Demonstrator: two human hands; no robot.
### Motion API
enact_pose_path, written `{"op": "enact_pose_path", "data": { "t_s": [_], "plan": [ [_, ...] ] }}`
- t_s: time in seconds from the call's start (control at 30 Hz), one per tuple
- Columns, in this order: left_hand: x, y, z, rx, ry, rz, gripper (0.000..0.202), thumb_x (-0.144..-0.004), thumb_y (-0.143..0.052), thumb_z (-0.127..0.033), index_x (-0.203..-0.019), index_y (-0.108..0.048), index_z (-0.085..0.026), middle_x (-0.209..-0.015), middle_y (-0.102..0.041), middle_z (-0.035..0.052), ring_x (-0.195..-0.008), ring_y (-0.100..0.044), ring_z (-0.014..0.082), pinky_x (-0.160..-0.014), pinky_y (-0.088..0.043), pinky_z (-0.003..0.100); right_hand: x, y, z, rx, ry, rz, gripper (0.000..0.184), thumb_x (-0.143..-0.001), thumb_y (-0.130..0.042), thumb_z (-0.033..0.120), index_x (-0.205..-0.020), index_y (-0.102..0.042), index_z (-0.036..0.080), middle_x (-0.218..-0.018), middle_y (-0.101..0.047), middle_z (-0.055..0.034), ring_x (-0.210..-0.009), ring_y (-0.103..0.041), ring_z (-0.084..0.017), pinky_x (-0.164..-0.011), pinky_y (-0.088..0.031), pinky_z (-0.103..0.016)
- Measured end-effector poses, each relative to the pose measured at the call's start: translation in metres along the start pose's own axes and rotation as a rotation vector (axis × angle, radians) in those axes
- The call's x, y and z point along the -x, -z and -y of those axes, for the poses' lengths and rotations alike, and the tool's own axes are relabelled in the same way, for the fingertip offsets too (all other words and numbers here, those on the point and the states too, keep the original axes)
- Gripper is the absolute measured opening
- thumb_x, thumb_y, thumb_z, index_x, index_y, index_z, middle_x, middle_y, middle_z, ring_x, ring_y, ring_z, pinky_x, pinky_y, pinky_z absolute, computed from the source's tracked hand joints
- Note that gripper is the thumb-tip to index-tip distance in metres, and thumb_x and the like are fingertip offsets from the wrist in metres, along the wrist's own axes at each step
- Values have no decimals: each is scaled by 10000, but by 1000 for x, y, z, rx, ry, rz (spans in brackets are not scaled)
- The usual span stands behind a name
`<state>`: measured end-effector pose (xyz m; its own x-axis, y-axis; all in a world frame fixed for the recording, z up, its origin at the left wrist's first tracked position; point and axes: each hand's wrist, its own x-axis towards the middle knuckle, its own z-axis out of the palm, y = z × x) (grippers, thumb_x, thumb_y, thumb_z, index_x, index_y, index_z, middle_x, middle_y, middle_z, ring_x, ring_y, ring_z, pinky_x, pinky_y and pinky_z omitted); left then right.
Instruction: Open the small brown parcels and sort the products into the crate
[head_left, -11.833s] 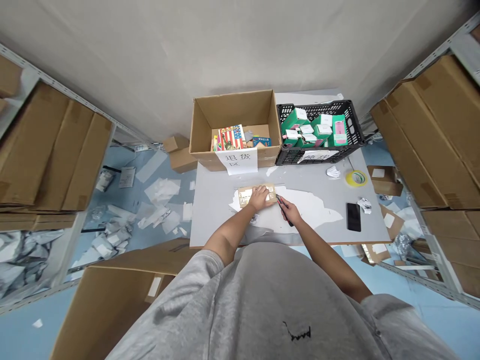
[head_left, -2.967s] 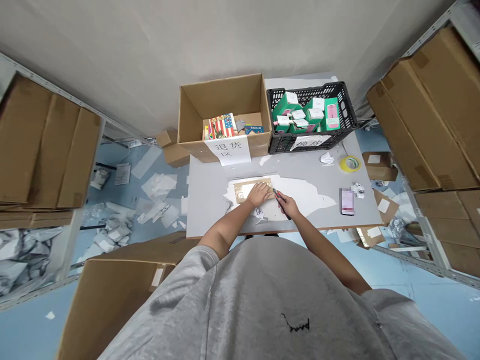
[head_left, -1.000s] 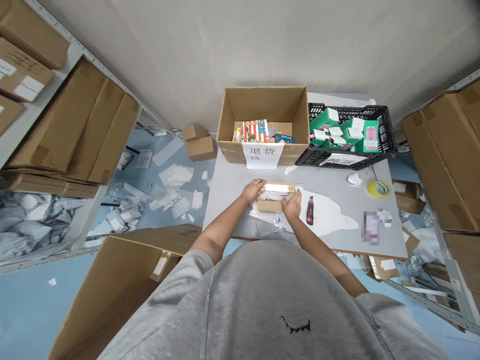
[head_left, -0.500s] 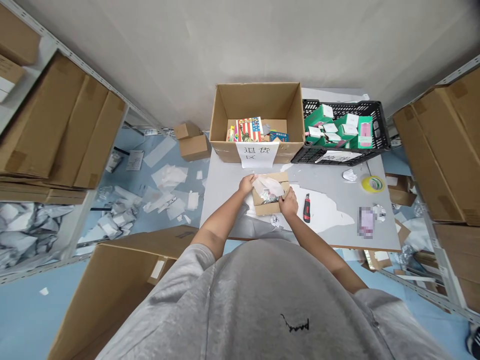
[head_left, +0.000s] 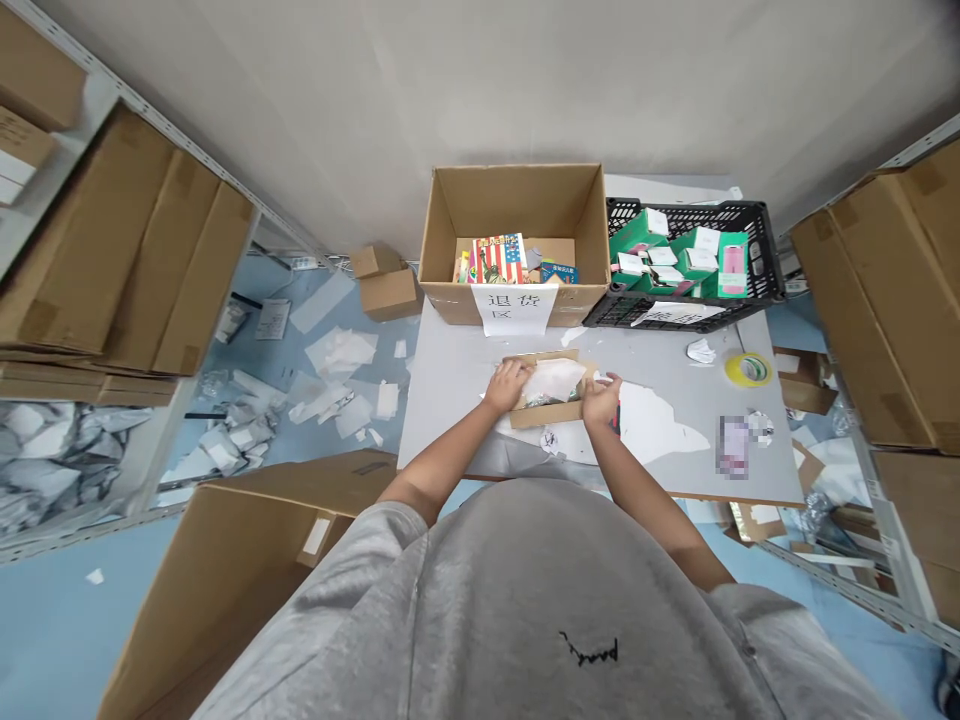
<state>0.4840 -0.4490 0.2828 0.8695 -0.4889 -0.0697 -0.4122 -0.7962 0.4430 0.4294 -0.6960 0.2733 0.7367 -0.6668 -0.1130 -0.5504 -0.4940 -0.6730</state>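
A small brown cardboard box (head_left: 546,412) lies open on the grey table (head_left: 450,360) in front of me. White wrapping paper (head_left: 553,378) shows inside it. My left hand (head_left: 507,384) grips the box's left side, fingers curled over the edge. My right hand (head_left: 601,398) rests at the box's right end, fingers bent against its flap. The utility knife lies on the table just right of my right hand, mostly hidden by it.
At the table's back stand a large open carton (head_left: 514,200) with books and a paper label, and a black crate (head_left: 757,290) of green boxes. A tape roll (head_left: 747,368), a phone (head_left: 732,446) and paper scraps lie to the right. Cartons fill the shelves on both sides.
The knife has been put down on the table. Both hands have opened the small box's flaps, exposing white paper inside. My right hand shifted right to the flap's end.
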Motion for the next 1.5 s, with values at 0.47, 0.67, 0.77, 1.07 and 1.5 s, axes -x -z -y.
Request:
{"op": "enact_pose_path", "data": {
  "t_s": [0.47,0.67,0.77,1.07,1.5],
  "plan": [
    [5,6,-20,28,-143,157,559,-810,-592,-170,-1355,-688,-255,-1447,-611,97,-1457,-450,247,-1360,-255,487,0,4,-2,478,609,241,778,-929,-398,132,-1694,-288,216,-1723,-309,-109,-1637,-75,-331,-1255,-3,-725],
    [29,26,4,23,-39,24,658,-823,-511,-81,-1458,-601,-231,-1585,-495,76,-1509,-416,220,-1328,-369,427,-17,-15,-17,372,514,373,839,-859,-314,20,-1692,-217,58,-1726,-263,-185,-1629,-191,-237,-1306,-222,-511],
    [46,28,21,7,6,24,617,-879,-484,-105,-1470,-586,-249,-1601,-483,70,-1492,-443,217,-1324,-377,434,-11,-15,-18,316,524,361,911,-812,-340,11,-1707,-180,85,-1745,-225,-153,-1635,-164,-210,-1311,-235,-475],
    [18,-11,1,-15,48,172,418,-965,-447,-186,-1280,-720,-209,-1342,-675,143,-1382,-547,227,-1300,-359,442,4,0,-13,340,666,427,775,-979,-391,156,-1723,-180,193,-1777,-1,-150,-1637,-122,-328,-1253,-320,-521],
    [-16,-19,-17,-35,23,265,465,-898,-577,-171,-1351,-678,-153,-1419,-623,169,-1348,-567,269,-1188,-482,400,15,4,9,548,853,444,585,-1025,-574,329,-1601,-475,350,-1777,-44,-120,-1600,-128,-460,-1190,-177,-765]
  ]
}}
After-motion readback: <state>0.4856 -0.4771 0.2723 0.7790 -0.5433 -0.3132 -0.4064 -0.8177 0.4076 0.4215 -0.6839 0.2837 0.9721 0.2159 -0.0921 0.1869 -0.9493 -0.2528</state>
